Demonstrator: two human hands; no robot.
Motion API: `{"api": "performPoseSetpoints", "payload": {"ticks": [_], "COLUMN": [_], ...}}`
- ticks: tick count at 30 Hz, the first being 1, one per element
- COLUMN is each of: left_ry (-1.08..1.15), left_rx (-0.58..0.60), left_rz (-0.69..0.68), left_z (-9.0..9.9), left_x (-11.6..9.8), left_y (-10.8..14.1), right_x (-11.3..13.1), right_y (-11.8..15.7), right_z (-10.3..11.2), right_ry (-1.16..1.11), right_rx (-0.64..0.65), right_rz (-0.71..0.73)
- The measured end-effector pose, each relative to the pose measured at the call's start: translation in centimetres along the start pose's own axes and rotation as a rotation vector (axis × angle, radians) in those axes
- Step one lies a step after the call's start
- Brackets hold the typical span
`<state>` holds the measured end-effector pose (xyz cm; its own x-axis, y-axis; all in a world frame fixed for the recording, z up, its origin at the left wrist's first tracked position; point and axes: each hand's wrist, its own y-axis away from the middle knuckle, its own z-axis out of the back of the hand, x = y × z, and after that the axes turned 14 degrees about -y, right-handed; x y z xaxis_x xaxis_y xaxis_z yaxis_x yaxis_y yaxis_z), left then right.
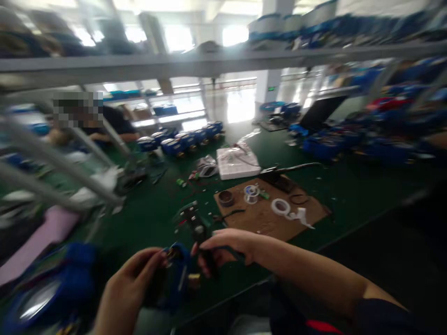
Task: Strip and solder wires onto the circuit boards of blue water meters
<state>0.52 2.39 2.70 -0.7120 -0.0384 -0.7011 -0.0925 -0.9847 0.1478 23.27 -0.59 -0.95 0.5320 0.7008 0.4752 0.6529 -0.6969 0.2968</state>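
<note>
At the lower middle, my left hand [134,274] pinches the upper edge of a blue housing [178,279] with a brass fitting at its side. My right hand [226,246] is wrapped round the dark handles of a wire stripper [195,222], whose head points up and to the left, just above the housing. Motion blurs the housing's inside. To the right lies a brown cardboard sheet [272,223] with a solder spool [251,194], a white tape roll [280,206] and a dark round tin [226,198].
A white foam block [237,163] sits behind the cardboard. Blue meters [190,141] stand in rows further back, and more blue units [324,144] are at the right. A large blue meter [49,288] is at lower left. Another person [115,123] sits across, beyond slanted metal bars.
</note>
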Motion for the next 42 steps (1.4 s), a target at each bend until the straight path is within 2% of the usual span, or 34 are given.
{"api": "performPoseSetpoints", "payload": {"ticks": [2,4,12,26,32,42], "left_ry": [0.137,0.229,0.421,0.446,0.414,0.424], "left_rx": [-0.007,-0.004,-0.008,-0.025,0.008,0.003], "left_rz": [-0.026,-0.085,-0.109,-0.141,-0.139,-0.148], "left_z": [0.3,0.1,-0.5,-0.3,-0.2,-0.3], "left_x": [1.3,1.8,1.7,1.8,2.1,2.2], "left_y": [0.9,0.8,0.6,0.4,0.5,0.6], "right_x": [-0.2,-0.2,-0.6,-1.2,-1.6,-2.3], "right_y": [0.4,0.3,-0.5,-1.5,-1.6,-2.0], "right_z": [-0.3,-0.2,-0.5,-0.4,-1.2,-1.5], "right_ry": [-0.006,-0.012,0.051,0.066,0.138,0.129], "right_rx": [0.023,0.059,0.089,0.095,0.125,0.054], "right_rz": [0.043,0.027,-0.085,-0.121,-0.117,-0.075]}}
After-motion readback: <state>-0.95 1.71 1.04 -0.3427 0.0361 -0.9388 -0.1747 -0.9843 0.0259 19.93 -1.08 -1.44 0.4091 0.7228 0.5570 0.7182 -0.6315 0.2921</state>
